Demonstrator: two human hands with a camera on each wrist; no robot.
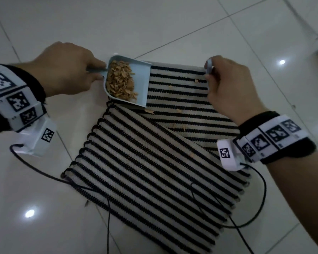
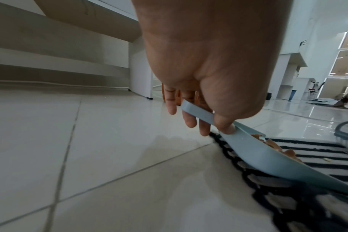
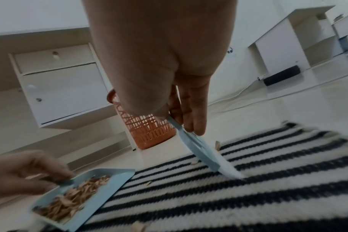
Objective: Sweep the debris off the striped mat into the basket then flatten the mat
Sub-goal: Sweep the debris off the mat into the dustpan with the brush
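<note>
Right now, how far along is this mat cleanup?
Roughly midway. Done: most wood chips already sit in the blue dustpan, held by the left hand. In hand: the right hand works a small brush toward stray chips on the striped mat. Left: emptying the pan into the orange basket, and flattening the mat, whose near part lies folded over.

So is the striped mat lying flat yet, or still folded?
Still folded. The near part of the striped mat is turned over the rest, its stripes running diagonally across the far section, where a few wood chips remain.
</note>
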